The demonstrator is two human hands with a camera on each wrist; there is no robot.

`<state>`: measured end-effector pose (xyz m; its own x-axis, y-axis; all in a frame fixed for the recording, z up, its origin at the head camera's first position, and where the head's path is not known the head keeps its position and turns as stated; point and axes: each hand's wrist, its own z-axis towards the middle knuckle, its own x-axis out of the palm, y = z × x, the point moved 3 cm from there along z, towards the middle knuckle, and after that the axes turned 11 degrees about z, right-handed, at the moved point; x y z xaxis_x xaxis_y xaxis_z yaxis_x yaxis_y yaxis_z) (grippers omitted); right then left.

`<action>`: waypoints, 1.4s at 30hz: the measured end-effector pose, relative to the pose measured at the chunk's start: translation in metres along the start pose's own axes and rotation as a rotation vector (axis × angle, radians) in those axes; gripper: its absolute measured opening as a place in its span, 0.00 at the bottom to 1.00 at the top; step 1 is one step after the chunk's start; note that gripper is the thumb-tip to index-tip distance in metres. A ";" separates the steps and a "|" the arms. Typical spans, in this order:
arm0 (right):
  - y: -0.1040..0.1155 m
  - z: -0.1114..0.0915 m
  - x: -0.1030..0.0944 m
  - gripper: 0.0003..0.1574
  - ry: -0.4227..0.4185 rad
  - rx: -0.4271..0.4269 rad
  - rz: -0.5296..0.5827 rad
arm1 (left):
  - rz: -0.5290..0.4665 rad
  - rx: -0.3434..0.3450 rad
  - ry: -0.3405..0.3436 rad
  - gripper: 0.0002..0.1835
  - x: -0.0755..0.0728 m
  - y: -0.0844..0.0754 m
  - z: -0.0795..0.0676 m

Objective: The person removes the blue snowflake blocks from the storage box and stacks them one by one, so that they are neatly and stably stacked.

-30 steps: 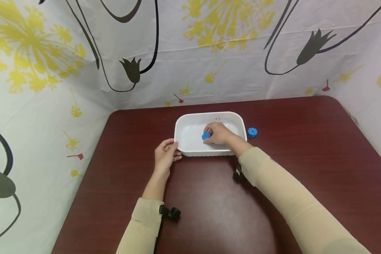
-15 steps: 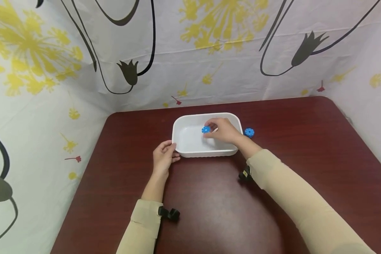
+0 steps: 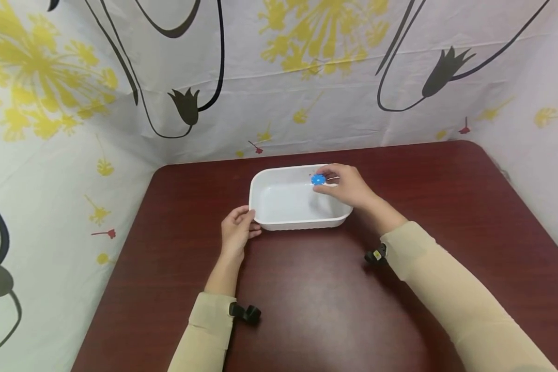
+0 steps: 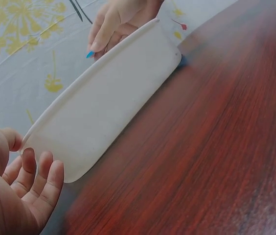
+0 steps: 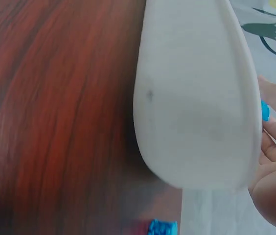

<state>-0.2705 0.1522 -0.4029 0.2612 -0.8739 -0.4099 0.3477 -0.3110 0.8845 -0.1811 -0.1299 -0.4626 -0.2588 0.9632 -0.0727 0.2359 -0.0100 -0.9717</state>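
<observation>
My left hand grips the near-left corner of a white plastic tray, thumb at the rim and fingers against the outer wall. Over the tray's right rear part, my right hand pinches a small blue notched disc between thumb and fingers. The disc's edge peeks out beyond the rim in the left wrist view. More blue notched pieces sit on the table just past the tray's right end; in the head view the right hand and forearm hide them.
The tray stands on a dark red wooden table near its back edge. A white cloth with yellow and grey flower prints hangs behind and at the sides. Each sleeve carries a black wrist camera, the left and the right.
My right hand has lifted the blue disc from low inside the tray and carried it right and back. The left hand keeps its hold on the corner. The head view has shifted slightly.
</observation>
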 end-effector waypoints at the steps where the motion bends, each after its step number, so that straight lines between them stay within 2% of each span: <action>1: 0.001 -0.001 -0.003 0.25 -0.007 0.003 0.001 | 0.001 0.000 -0.002 0.14 0.000 0.000 0.000; 13: -0.013 -0.019 -0.041 0.27 -0.096 0.158 0.003 | 0.010 -0.014 -0.009 0.14 -0.003 0.003 -0.001; 22: -0.025 -0.031 -0.062 0.31 -0.150 0.199 0.021 | 0.005 -0.009 -0.008 0.14 -0.003 0.003 0.000; 29: -0.045 -0.040 -0.072 0.33 -0.182 0.266 0.012 | 0.007 -0.008 -0.001 0.15 -0.003 0.002 0.001; 34: -0.059 -0.047 -0.076 0.33 -0.169 0.301 -0.021 | 0.003 -0.007 0.001 0.15 -0.001 0.003 0.001; 42: -0.078 -0.055 -0.077 0.34 -0.064 0.313 -0.064 | -0.001 -0.006 0.003 0.14 0.000 0.003 0.001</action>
<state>-0.2680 0.2646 -0.4522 0.1871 -0.8677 -0.4606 0.0646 -0.4570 0.8871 -0.1816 -0.1302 -0.4662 -0.2566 0.9639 -0.0712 0.2415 -0.0074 -0.9704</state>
